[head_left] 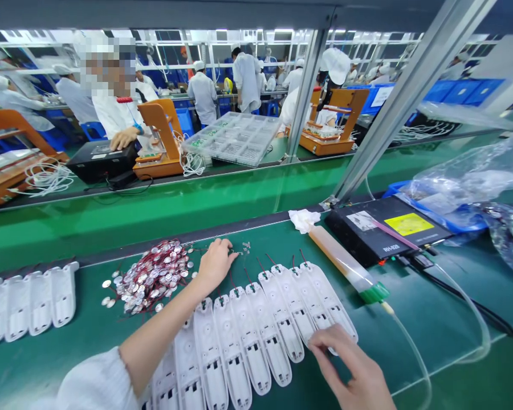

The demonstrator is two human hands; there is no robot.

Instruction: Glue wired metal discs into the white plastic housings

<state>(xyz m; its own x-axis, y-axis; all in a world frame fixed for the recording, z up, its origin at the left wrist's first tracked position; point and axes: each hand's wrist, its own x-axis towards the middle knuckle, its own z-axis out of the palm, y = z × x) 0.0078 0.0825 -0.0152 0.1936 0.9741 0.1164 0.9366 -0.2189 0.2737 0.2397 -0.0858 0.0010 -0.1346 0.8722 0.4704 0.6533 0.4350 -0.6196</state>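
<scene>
On a busy factory floor, we look across a green workbench point(29, 367) to a lower, glossy green strip point(256, 196) and a second bench line behind it. Bare metal posts point(308, 91) rise through our view, one cutting diagonally at right, beneath a grey overhead panel point(154, 14). Farther back, we see blue stools point(94, 131), blue bins point(465, 91) and workers in white coats point(202, 91) among rows of metal framing, all under bright, cool white strip lights point(283, 30)
</scene>
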